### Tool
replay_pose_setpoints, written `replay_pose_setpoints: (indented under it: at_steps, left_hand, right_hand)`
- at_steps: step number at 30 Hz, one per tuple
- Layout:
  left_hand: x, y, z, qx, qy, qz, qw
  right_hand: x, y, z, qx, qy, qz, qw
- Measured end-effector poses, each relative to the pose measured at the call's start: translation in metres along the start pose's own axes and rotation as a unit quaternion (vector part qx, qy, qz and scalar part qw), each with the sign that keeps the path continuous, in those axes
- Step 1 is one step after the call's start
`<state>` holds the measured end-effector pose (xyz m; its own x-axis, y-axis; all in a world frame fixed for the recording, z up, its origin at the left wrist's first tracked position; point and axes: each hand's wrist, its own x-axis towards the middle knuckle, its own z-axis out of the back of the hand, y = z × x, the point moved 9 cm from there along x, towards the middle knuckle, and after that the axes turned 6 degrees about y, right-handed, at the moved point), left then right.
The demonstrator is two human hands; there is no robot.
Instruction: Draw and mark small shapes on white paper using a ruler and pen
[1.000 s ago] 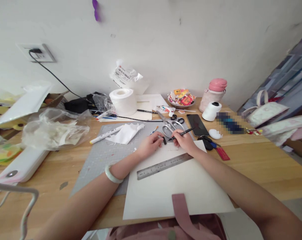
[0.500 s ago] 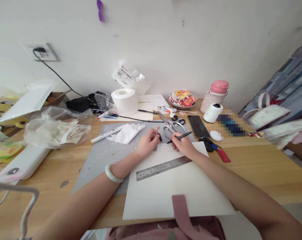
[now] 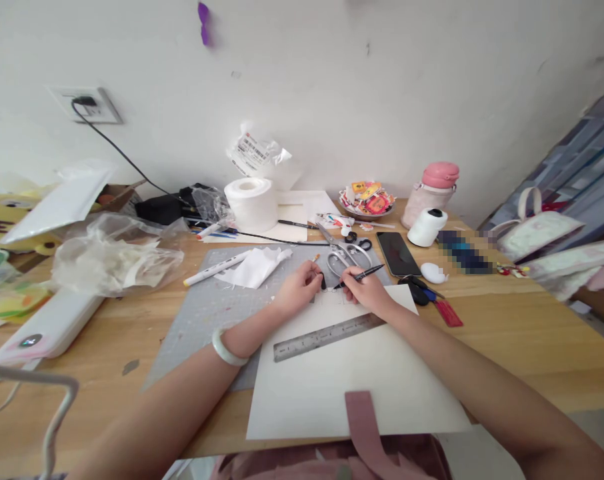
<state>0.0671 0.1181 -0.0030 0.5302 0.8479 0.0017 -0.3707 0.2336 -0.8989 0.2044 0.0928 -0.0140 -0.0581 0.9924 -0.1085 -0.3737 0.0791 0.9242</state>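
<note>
Near the far edge of a white sheet (image 3: 327,390), pinching a black pen (image 3: 373,271) in the bent fingers of the right hand (image 3: 365,291), beside faint drawn lines (image 3: 339,299). Just left of that, pinching a small black piece (image 3: 323,282) in the curled fingers of the left hand (image 3: 298,291), with a pale bangle (image 3: 222,350) on that arm. Covering one end of a steel ruler (image 3: 327,338) with the right forearm (image 3: 462,357).
</note>
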Motion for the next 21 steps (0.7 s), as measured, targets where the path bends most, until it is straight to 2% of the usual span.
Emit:
replay_pose_setpoints:
  at_steps: [10, 21]
  left_hand:
    - [0.0001, -0.0002, 0.0000, 0.025, 0.003, -0.001, 1.000]
    - [0.0001, 0.0005, 0.0021, -0.001, -0.012, -0.005, 1.000]
  right_hand:
    - [-0.0002, 0.0013, -0.0016, -0.001, 0.014, 0.008, 1.000]
    - [0.0001, 0.0025, -0.0023, 0.004, 0.025, 0.004, 1.000]
